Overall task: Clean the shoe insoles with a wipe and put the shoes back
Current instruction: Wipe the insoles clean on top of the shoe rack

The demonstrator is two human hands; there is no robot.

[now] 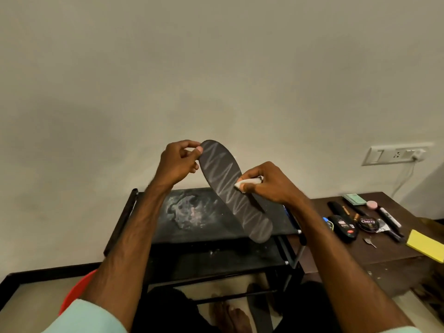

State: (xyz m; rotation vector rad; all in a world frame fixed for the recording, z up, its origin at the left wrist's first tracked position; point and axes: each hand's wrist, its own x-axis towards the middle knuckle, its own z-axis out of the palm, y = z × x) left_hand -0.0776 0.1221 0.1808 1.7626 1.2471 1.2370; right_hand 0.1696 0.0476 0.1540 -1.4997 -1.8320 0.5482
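Closest to the camera, a pale green sleeve [89, 318] shows on the left arm and bare feet [231, 317] show below. Just beyond, a black shoe rack [192, 227] has a whitish smear on its top shelf. Above it both hands hold up the insole [230, 186], tilted from upper left to lower right. It is long, flat and dark grey, with pale zigzag streaks along its whole length. The left hand [176, 164] pinches its upper end between thumb and forefinger, the other fingers curled. The right hand [271, 182] clamps a folded white wipe [249, 181] in curled fingers and presses it to the insole's right edge about midway down. Whether the lower end touches the rack cannot be told. Farther right, a brown table [384, 253] carries a polish tin [368, 223] and a yellow block [425, 245]. On the wall [216, 68] behind sits a switch plate [396, 155].
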